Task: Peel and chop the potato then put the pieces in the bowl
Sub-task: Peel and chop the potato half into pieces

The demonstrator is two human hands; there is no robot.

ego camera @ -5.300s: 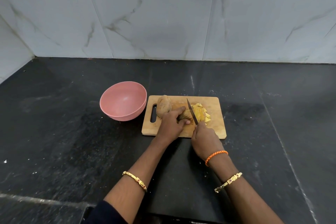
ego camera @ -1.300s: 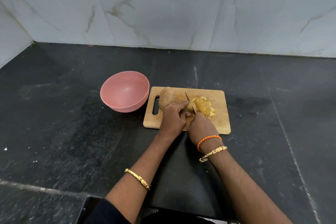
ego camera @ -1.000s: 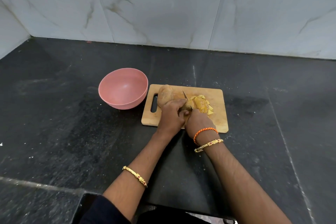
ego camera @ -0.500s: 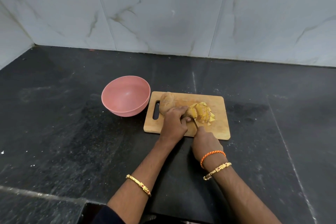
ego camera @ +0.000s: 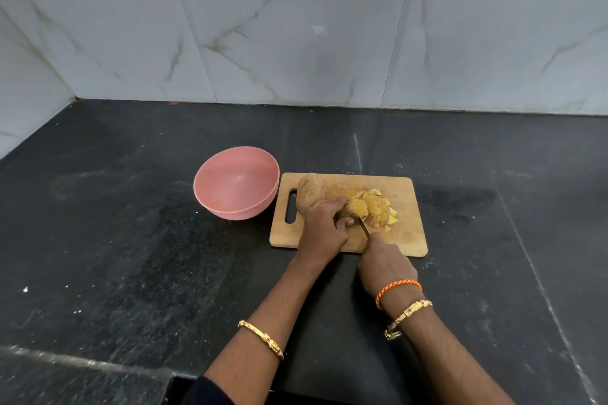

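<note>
A: Fingers (ego camera: 332,207) of left hand (ego camera: 324,228) curled over potato piece (ego camera: 353,208) on cutting board (ego camera: 404,233). Knife (ego camera: 364,227) gripped by right hand (ego camera: 386,265), blade at cut face.

B: Cut pieces (ego camera: 378,209) piled beside blade. Whole unpeeled potato (ego camera: 307,196) near handle slot. Pink bowl (ego camera: 235,182) placed left of board.

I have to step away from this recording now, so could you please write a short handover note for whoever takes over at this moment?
Left hand holds the potato being cut down on the cutting board.
Right hand grips the knife, whose blade sits at the potato's cut face.
A second potato, unpeeled, lies at the board's left end by the handle slot.
Cut pieces are piled mid-board.
The pink bowl sits left of the board with nothing in it.
Done: part of one potato is chopped.
Left: finish chopping, deal with the second potato, move the pieces into the bowl.
</note>
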